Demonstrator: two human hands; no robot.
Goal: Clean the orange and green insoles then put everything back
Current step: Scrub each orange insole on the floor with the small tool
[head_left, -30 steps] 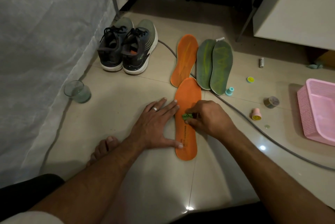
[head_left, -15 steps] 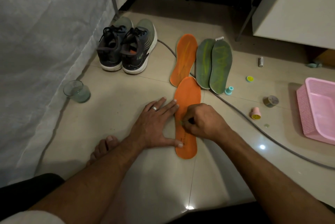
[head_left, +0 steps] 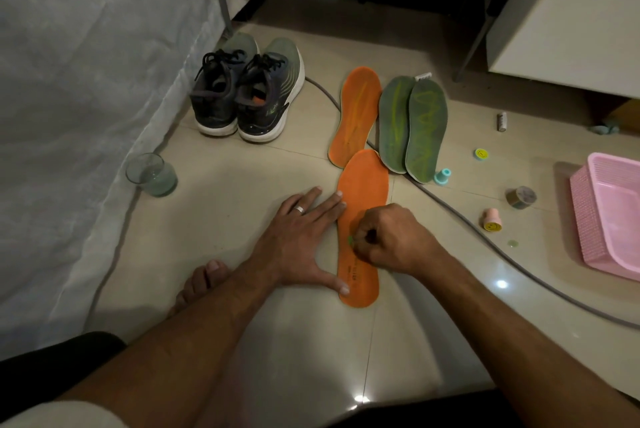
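Pair of sneakers point(head_left: 242, 95), glass tumbler point(head_left: 151, 175), grey cable point(head_left: 485, 237), pink basket point(head_left: 609, 216), tape roll point(head_left: 521, 197) on tiled floor point(head_left: 225, 219).

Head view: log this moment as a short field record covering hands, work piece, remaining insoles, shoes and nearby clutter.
left hand: flat, fingers pressing the near orange insole to the tiled floor
right hand: curled round a small green item, rubbing mid-insole
far orange insole: on floor, marked
green insoles: two, overlapping, scribbled
shoes: pair, beside bed
glass: upright, left
pink basket: right edge
cable: runs under insoles
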